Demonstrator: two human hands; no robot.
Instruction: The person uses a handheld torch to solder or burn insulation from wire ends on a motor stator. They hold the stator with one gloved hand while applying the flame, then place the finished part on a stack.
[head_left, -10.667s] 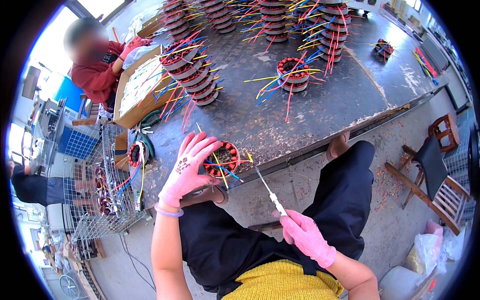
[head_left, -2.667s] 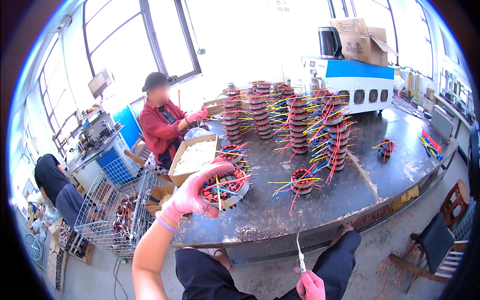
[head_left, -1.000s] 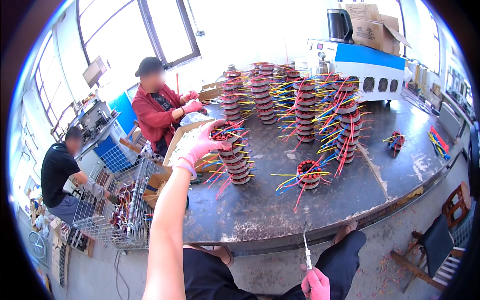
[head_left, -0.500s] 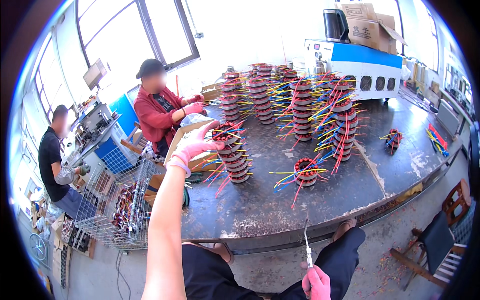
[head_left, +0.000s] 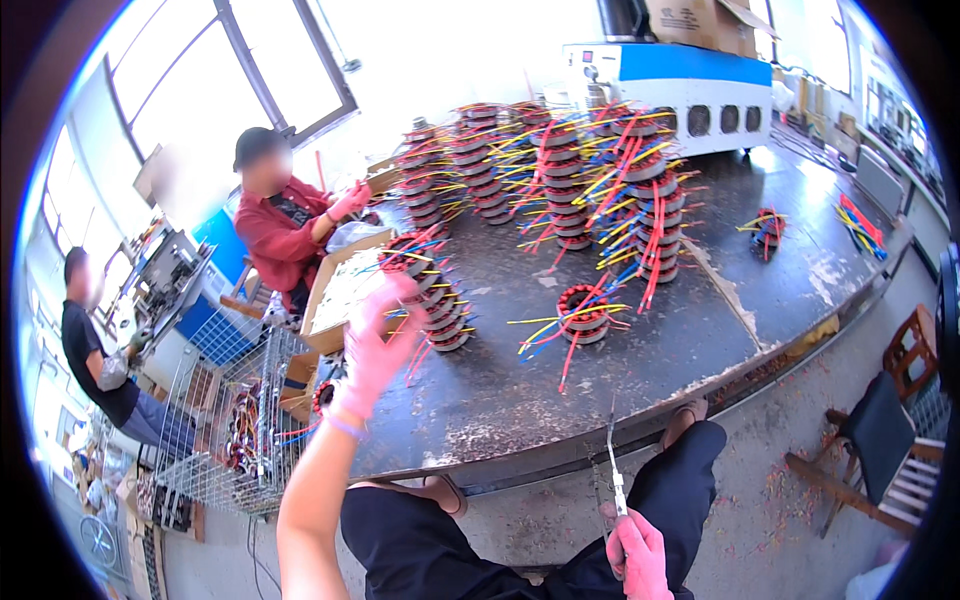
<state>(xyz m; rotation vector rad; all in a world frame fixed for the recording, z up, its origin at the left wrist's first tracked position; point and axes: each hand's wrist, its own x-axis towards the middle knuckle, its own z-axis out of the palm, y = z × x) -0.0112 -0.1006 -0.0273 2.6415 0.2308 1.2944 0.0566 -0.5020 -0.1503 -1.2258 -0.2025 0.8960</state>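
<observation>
My left hand [head_left: 375, 345], in a pink glove and blurred, is raised beside the nearest leaning stack of motor stators [head_left: 440, 305]. Its fingers look extended and I see nothing in them; whether they touch the stack I cannot tell. Low in front of the table, my right hand [head_left: 638, 555], also pink-gloved, is closed around a slim tool [head_left: 617, 482] with a white handle and thin metal tip. A single stator [head_left: 583, 315] with red, yellow and blue leads lies on the dark table [head_left: 530, 400]. Another red-wound stator [head_left: 323, 396] shows partly behind my left wrist.
Several taller stator stacks [head_left: 655, 220] stand farther back, wires sticking out. At right lie a small wound part [head_left: 768, 230] and loose wires [head_left: 862, 228]. A cardboard box [head_left: 335, 285] and wire basket [head_left: 225, 440] are at left. A person in red [head_left: 275, 225] works beyond; a chair [head_left: 880, 450] stands right.
My left hand has come off the top of the near stack and moved down toward me. My right hand still grips the tool. The whole view has shifted slightly.
</observation>
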